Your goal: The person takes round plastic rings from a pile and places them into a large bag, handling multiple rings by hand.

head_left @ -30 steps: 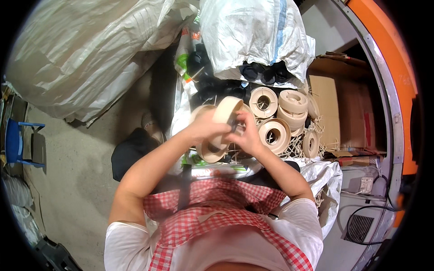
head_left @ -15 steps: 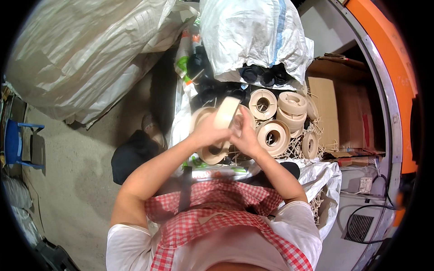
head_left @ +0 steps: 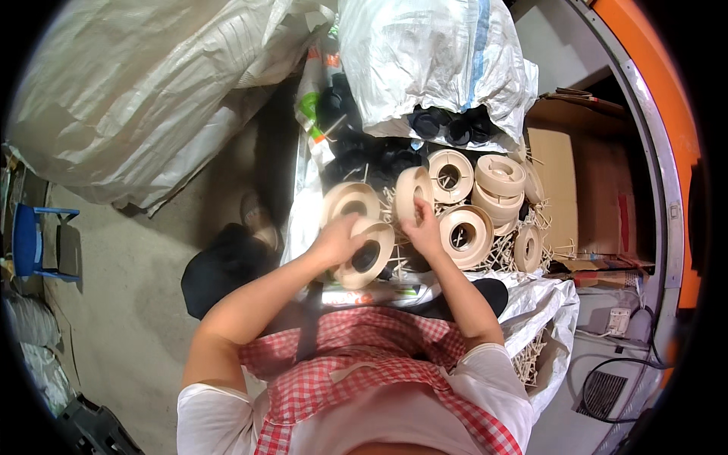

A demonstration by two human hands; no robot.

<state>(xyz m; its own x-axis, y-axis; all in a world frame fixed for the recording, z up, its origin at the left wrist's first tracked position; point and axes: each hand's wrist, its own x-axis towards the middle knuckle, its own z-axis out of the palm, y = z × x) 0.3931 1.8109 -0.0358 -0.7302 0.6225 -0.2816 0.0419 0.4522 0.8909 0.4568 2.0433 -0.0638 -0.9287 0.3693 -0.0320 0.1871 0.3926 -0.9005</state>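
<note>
Two hands on beige spools (head_left: pixel 413 193), white sack (head_left: pixel 432 61) behind, brown carton (head_left: pixel 576 197) right

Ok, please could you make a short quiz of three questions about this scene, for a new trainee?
1. True or false: the left hand rests on a beige plastic spool with a dark hole in its middle.
2. What does the right hand grip? A) a black cap B) a beige spool standing on edge C) a cardboard box
3. Fill in: above the stacked spools lies a white woven ____ with black parts at its mouth.

Key: 1 true; 2 B; 3 sack
</note>
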